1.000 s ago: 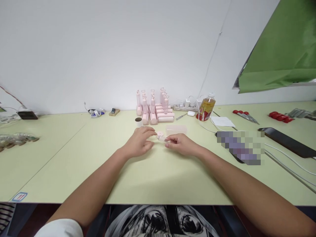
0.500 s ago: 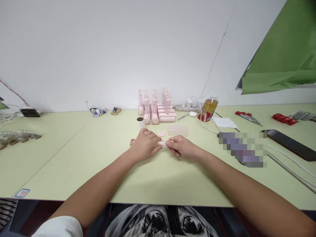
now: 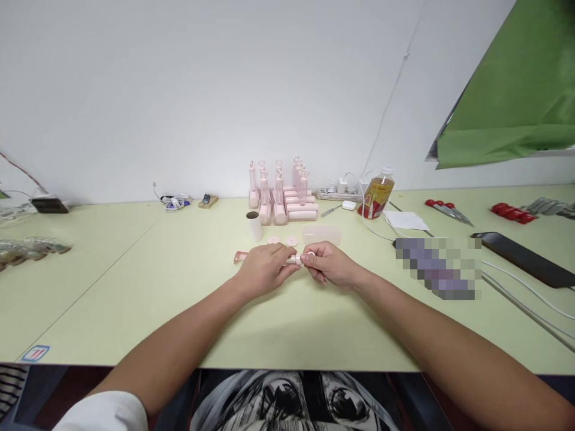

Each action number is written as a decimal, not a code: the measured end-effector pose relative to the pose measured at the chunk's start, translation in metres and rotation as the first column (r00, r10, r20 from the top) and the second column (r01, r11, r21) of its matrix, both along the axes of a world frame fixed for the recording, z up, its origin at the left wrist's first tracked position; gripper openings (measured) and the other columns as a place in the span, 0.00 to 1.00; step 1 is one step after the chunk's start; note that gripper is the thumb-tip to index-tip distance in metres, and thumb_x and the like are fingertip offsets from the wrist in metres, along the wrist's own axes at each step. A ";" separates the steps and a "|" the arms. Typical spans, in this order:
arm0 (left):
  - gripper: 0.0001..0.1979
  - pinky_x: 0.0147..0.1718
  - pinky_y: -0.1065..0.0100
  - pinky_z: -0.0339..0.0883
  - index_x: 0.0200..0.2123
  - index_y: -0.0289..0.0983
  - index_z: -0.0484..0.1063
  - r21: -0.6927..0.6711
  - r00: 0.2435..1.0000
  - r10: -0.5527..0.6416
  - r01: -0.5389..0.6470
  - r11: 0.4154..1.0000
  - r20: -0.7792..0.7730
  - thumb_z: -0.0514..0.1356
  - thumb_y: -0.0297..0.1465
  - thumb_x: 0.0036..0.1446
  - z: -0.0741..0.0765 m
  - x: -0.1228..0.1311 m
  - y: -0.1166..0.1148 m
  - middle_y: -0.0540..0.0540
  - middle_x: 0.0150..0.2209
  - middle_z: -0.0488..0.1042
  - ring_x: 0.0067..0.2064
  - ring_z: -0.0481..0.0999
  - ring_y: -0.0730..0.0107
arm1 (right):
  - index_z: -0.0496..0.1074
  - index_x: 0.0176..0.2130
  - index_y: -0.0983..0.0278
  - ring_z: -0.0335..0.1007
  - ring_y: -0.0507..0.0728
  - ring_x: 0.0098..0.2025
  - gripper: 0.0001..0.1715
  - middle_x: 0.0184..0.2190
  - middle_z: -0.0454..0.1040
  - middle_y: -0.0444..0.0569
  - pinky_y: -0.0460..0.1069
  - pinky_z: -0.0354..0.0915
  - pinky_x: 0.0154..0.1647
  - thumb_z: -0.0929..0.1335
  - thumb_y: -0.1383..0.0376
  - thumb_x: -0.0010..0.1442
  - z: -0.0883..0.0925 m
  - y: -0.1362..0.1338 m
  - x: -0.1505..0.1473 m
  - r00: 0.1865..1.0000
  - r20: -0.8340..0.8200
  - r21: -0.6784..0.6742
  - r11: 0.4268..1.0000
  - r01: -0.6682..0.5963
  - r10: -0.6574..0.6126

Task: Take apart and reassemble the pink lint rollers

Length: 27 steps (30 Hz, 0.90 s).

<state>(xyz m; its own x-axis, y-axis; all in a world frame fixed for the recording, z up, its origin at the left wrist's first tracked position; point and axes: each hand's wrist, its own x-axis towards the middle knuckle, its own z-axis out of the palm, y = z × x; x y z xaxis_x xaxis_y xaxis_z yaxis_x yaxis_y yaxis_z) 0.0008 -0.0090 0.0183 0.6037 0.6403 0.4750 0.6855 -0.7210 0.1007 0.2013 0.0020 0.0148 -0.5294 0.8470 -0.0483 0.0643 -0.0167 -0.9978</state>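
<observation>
My left hand [image 3: 267, 270] lies closed over a slim pink lint roller handle [image 3: 240, 257], whose far left end pokes out past the fingers. At its right end my right hand [image 3: 330, 264] pinches the pale tip between thumb and fingers, by a small ring. Just behind the hands, two flat pink discs [image 3: 291, 240] lie on the table. To their right is a translucent pink cover [image 3: 321, 234] on its side. A white paper roll [image 3: 254, 227] with a dark hollow core stands upright behind my left hand.
Several pink lint rollers [image 3: 302, 212] are grouped near the wall. A power strip [image 3: 339, 195], a screwdriver [image 3: 331, 211] and a yellow-liquid bottle [image 3: 376, 196] sit right of them. Farther right are red-handled tools [image 3: 444, 205], a dark phone-like slab [image 3: 523, 257] and white cables [image 3: 516, 272].
The view has shifted slightly. My left hand sits a little lower on the handle, so a second pink disc and more of the handle's left end show. Both hands keep their hold.
</observation>
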 end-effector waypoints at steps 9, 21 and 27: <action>0.14 0.31 0.70 0.66 0.41 0.37 0.73 -0.223 0.813 0.213 -0.105 0.969 0.542 0.59 0.42 0.60 0.010 -0.034 0.025 0.49 0.32 0.75 0.29 0.71 0.73 | 0.60 0.23 0.61 0.47 0.47 0.16 0.29 0.15 0.56 0.37 0.46 0.47 0.18 0.70 0.41 0.49 0.019 0.017 0.033 0.970 0.040 0.235 0.945 0.225 -0.241; 0.10 0.39 0.62 0.63 0.37 0.38 0.78 -0.174 0.945 -0.170 0.125 0.977 -0.279 0.63 0.38 0.57 0.020 0.040 0.028 0.43 0.36 0.76 0.40 0.75 0.59 | 0.66 0.20 0.64 0.64 0.55 0.25 0.13 0.24 0.73 0.52 0.49 0.49 0.24 0.68 0.61 0.50 0.009 0.038 0.057 0.301 0.879 0.394 0.919 -0.018 -0.371; 0.09 0.33 0.64 0.63 0.31 0.39 0.78 -0.347 0.903 -0.165 0.020 0.938 -0.396 0.65 0.39 0.52 0.020 0.069 0.061 0.44 0.34 0.78 0.37 0.77 0.59 | 0.67 0.22 0.63 0.66 0.56 0.28 0.14 0.25 0.74 0.52 0.48 0.52 0.25 0.67 0.57 0.52 0.009 0.042 0.062 0.305 0.878 0.389 0.921 -0.006 -0.368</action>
